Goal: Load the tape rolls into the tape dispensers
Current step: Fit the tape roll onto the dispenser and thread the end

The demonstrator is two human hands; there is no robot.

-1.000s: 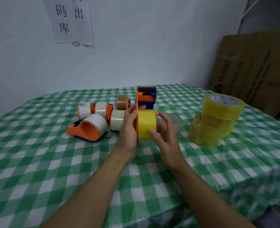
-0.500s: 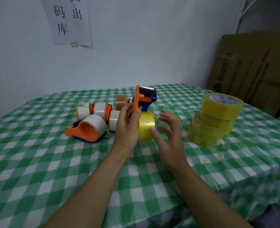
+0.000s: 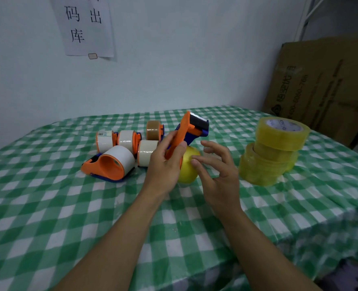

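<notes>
An orange-and-blue dispenser [image 3: 191, 128] tilts over the bench [image 3: 68, 206], a yellow roll [image 3: 189, 168] seated in it — loaded dispensers [image 3: 111, 164] cluster at its left, spare yellow rolls [image 3: 274, 152] stacked right.

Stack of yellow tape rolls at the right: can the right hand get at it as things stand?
Probably yes. The right hand is open and holds nothing, and the stack of yellow tape rolls stands to its right on the tablecloth with nothing between them.
</notes>
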